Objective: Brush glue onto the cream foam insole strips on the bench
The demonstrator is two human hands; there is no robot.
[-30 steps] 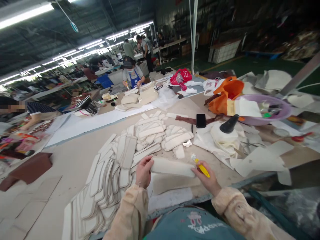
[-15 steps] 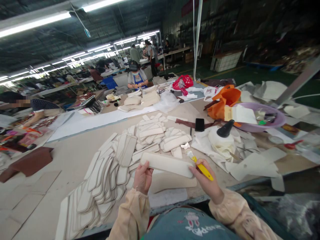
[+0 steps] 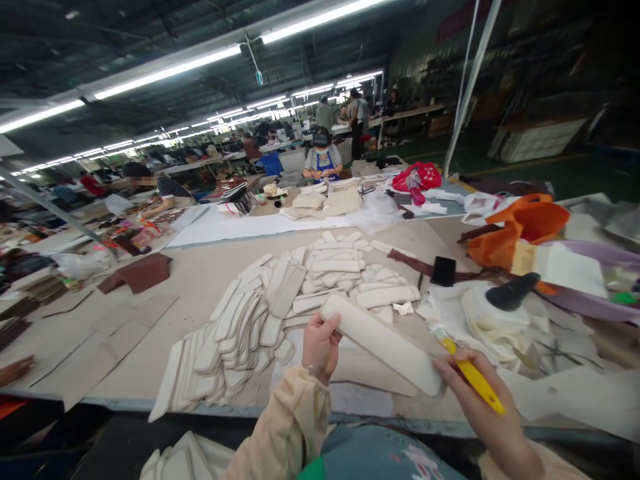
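Observation:
My left hand [image 3: 323, 347] pinches the upper left end of a long off-white strip with rounded corners [image 3: 380, 343], held tilted above the table. In my right hand [image 3: 487, 400] is a brush with a yellow handle [image 3: 475, 377], its pale bristles pointing up and left. The fingertips of that hand are at the strip's lower right end; whether they grip it I cannot tell. Beneath the strip lies a larger beige panel [image 3: 373, 370], partly hidden. Left of my hands, many similar strips [image 3: 225, 347] are heaped in overlapping rows, reaching back to a looser pile [image 3: 335, 257].
A cloth-wrapped container with a black cone top [image 3: 513, 293] stands right, near scissors [image 3: 565, 353]. Behind are a black phone [image 3: 443, 271], an orange bag [image 3: 530, 223] and a purple basin [image 3: 615, 257]. Brown material [image 3: 137, 272] lies left. A co-worker [image 3: 323, 160] sits across the table.
The view has swung left, so the scene sits further right. The strip has tilted more steeply, its right end lower. My right hand still carries the brush and has moved down.

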